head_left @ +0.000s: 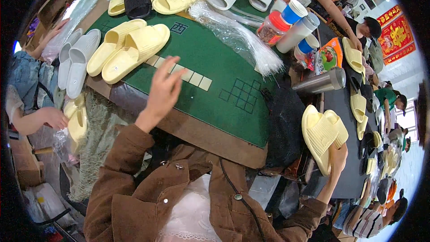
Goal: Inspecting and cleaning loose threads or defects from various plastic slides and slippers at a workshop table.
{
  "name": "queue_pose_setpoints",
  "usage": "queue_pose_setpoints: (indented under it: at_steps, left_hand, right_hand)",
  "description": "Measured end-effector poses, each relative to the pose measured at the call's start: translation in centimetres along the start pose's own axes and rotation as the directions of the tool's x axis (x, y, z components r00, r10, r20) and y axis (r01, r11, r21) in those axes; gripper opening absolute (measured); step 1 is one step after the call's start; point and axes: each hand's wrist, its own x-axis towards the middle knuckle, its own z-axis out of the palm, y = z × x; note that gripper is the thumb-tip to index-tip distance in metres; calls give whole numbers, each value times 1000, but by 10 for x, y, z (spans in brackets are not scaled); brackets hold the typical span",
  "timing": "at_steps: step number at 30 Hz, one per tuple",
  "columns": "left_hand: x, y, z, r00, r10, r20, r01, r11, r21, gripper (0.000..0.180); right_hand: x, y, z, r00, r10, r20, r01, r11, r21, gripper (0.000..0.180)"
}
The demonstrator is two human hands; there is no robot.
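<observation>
The mat (204, 58) lies on the counter (215, 139). On its left end rest 2 slippers (134, 47); left of it, 2 sandals (79, 62). Plastic sleeves (233, 31) cross its far side. Right of it: the flask (320, 82) and 2 slides (315, 130) in the right hand (338, 157).

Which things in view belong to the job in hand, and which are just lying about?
Apparently part of the job: yellow slippers in the right hand; yellow pair near the left hand; grey slippers; clear plastic bundle.

Seemingly lying about: red-lidded jar; metal flask; blue-and-white cups.
</observation>
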Motion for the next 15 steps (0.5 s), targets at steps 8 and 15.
queue_pose_setpoints:
  at_steps: [8, 15]
  left_hand:
    - [-22, 93, 54, 943, 224, 246, -78, 868, -490, 38]
    - [-26, 135, 35, 810, 345, 474, 118, 695, -709, 68]
  right_hand:
    - [-35, -31, 10, 997, -51, 61, 14, 862, 506, 41]
    - [-85, -97, 34, 968, -250, 24, 172, 728, 664, 32]
